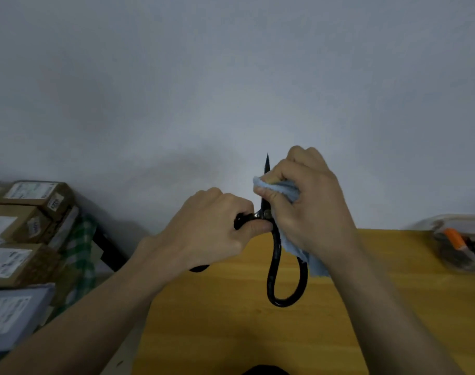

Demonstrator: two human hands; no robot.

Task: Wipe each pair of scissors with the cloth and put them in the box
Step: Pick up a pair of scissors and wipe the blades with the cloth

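Steadying the scissors (274, 255) with my left hand (214, 228) clenched round one handle, my right hand (309, 201) fingers pinch the cloth (287, 190) round the blade to wipe it

A plain grey-white wall (231, 77) fills the upper part of the view, dimly and evenly lit. A yellow wooden tabletop (231, 320) abuts it. Off the tabletop's left edge stand stacked cardboard parcels (22, 228) bearing white labels, with green checked fabric (80, 255) beside them.

Dim, soft, wide-angle edge distortion.
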